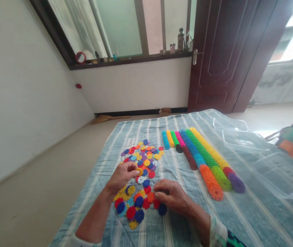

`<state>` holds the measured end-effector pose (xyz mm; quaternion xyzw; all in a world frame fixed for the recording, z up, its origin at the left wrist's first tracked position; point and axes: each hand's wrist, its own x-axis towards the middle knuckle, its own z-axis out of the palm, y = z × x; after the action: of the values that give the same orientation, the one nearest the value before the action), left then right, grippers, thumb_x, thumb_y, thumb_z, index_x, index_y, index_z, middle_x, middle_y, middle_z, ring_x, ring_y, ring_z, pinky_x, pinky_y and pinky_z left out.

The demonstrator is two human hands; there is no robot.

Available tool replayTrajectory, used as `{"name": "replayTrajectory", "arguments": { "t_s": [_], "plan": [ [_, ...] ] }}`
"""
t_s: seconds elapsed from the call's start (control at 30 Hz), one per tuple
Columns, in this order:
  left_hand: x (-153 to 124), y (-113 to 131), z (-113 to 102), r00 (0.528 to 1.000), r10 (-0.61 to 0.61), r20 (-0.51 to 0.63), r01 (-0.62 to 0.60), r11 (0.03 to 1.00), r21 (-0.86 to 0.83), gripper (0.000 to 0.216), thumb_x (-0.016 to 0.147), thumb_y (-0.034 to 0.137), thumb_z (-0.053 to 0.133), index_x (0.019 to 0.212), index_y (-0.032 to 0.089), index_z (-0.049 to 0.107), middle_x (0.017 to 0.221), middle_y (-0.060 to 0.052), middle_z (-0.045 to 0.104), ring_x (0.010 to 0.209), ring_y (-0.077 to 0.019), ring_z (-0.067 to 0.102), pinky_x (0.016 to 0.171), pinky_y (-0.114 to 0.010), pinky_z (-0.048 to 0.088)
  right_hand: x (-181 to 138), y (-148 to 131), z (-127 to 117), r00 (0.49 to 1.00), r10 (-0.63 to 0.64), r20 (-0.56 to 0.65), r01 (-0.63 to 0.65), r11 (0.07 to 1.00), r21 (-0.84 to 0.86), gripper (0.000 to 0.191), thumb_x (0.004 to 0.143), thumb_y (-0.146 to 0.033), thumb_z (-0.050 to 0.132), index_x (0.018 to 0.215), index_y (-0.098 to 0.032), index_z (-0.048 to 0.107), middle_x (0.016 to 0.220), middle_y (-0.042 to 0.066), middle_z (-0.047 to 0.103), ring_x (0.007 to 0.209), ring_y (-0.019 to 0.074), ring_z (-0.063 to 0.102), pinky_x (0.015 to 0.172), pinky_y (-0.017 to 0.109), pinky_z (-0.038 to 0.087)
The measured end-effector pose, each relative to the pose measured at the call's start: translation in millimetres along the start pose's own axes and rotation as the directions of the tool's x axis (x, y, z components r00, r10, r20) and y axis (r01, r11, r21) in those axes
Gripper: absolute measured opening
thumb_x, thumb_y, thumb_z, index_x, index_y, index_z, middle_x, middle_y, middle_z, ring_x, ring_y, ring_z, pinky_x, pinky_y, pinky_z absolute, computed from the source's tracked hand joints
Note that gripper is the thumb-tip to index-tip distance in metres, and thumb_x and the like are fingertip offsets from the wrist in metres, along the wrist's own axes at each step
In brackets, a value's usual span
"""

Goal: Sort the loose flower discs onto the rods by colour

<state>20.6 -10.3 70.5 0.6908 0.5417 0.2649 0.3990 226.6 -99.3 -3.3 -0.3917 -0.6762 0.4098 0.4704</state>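
Note:
My left hand is over the loose pile, its thumb and forefinger pinched on a yellow notched disc. To the right, my right hand rests low at the pile's edge with curled fingers. Its thumb and fingertips come beside an orange-red disc; what they hold, if anything, is hidden. Around both hands lie loose plastic discs in red, blue, yellow, orange, purple and white, such as a red disc and a dark blue disc.
Right of the pile, discs stand packed in long coloured rows, among them a green row and an orange row. Clear plastic containers sit at the right on the striped cloth. Beyond are a window ledge and a brown door.

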Motion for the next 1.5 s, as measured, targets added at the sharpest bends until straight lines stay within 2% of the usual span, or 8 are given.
{"name": "replayTrajectory", "arguments": {
  "t_s": [0.2,0.33,0.47,0.6,0.7,0.9,1.07,1.5],
  "plan": [
    [18,2,17,0.999,-0.04,-0.004,0.04,0.997,-0.065,0.021,0.064,0.033,0.065,0.075,0.016,0.067,0.063,0.002,0.063,0.058,-0.0128,0.054,0.057,-0.024,0.043,1,6,1,0.997,0.062,-0.036,-0.059,0.995,0.081,0.016,0.079,-0.008,0.06,0.079,-0.017,0.073,0.078,0.003,0.067,0.075,0.0156,0.062,0.071,0.026,0.046],
    [30,-1,36,0.991,0.124,0.055,-0.13,0.983,0.132,0.022,0.075,0.032,0.058,0.081,0.016,0.072,0.077,-0.002,0.068,0.072,-0.0162,0.061,0.07,-0.027,0.048,3,4,3,0.999,0.022,-0.029,-0.02,0.998,0.053,0.02,0.077,-0.004,0.056,0.069,-0.018,0.069,0.073,0.001,0.064,0.071,0.0134,0.059,0.068,0.023,0.044],
    [36,-3,56,0.936,0.305,0.174,-0.35,0.854,0.385,0.024,0.083,0.023,0.049,0.08,0.017,0.072,0.079,-0.004,0.065,0.078,-0.0162,0.061,0.075,-0.027,0.047,4,2,3,0.995,0.024,-0.094,-0.024,1.0,-0.001,0.021,0.076,-0.003,0.055,0.063,-0.017,0.065,0.065,-0.002,0.058,0.064,0.0116,0.054,0.061,0.022,0.039],
    [39,-7,63,0.888,0.369,0.277,-0.461,0.703,0.542,0.028,0.088,0.017,0.043,0.074,0.018,0.068,0.075,-0.004,0.062,0.076,-0.0158,0.06,0.072,-0.026,0.045,5,4,2,0.978,0.01,-0.209,-0.04,0.99,-0.137,0.026,0.075,-0.005,0.053,0.052,-0.017,0.051,0.055,-0.004,0.044,0.056,0.01,0.043,0.056,0.024,0.03],
    [45,-8,61,0.867,0.402,0.293,-0.497,0.673,0.548,0.025,0.088,0.017,0.046,0.073,0.02,0.066,0.075,-0.003,0.063,0.076,-0.015,0.06,0.072,-0.024,0.046,6,8,3,0.967,0.006,-0.255,-0.054,0.982,-0.181,0.031,0.075,-0.006,0.052,0.049,-0.018,0.04,0.053,-0.005,0.037,0.053,0.0094,0.037,0.054,0.025,0.025],
    [79,17,78,0.875,0.461,0.15,-0.474,0.748,0.465,0.015,0.084,0.015,0.053,0.085,0.019,0.067,0.083,-0.002,0.069,0.079,-0.0147,0.063,0.075,-0.024,0.046,8,13,7,0.967,0.004,-0.255,-0.06,0.975,-0.213,0.031,0.074,-0.004,0.052,0.051,-0.017,0.037,0.055,-0.005,0.038,0.054,0.009,0.037,0.054,0.025,0.023],
    [121,45,110,0.903,0.423,0.077,-0.385,0.719,0.579,0.01,0.082,0.014,0.056,0.077,0.018,0.064,0.071,0.0,0.065,0.068,-0.0137,0.06,0.066,-0.023,0.041,9,18,7,0.969,-0.009,-0.248,-0.053,0.969,-0.242,0.028,0.076,-0.005,0.053,0.052,-0.017,0.044,0.057,-0.005,0.042,0.056,0.0089,0.041,0.055,0.024,0.025],
    [158,50,138,0.898,0.407,0.168,-0.391,0.561,0.73,0.023,0.089,0.009,0.048,0.091,0.017,0.07,0.097,-0.008,0.071,0.092,-0.0178,0.065,0.08,-0.026,0.047,11,17,7,0.974,-0.008,-0.224,-0.075,0.93,-0.361,0.025,0.079,-0.008,0.056,0.056,-0.017,0.058,0.06,-0.003,0.05,0.059,0.0102,0.048,0.055,0.024,0.028]
  ]
}}
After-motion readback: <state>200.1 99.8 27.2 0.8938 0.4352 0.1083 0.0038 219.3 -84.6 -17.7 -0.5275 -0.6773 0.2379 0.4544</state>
